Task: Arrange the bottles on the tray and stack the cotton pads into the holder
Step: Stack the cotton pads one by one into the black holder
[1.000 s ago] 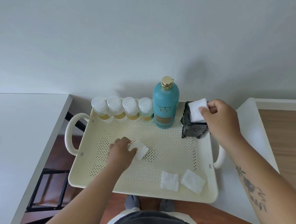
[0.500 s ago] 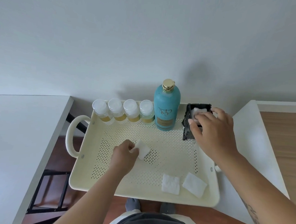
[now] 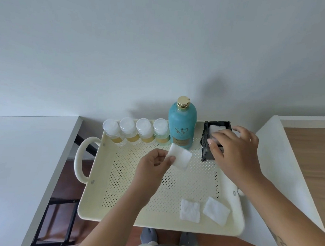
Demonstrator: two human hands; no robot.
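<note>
R hand point(image 3: 235, 156) rests fingers on pad in black holder point(image 3: 207, 144), not gripping; press flat, square to walls. L hand point(image 3: 153, 167) pinches next pad point(image 3: 180, 158) above tray point(image 3: 95, 204), near teal bottle point(image 3: 182, 122); bring it level w/ opening. Two pads point(image 3: 190, 210) lie at front. Vs 0.5 s ago: L pad lifted off tray, moved toward holder.

The left hand point(image 3: 153, 165) was raised with forearm reaching forward, thumb and fingers pinched in a closed grip. The right hand point(image 3: 236, 150) lay palm down, fingers spread and curled, its tattooed forearm angled in from the right.
</note>
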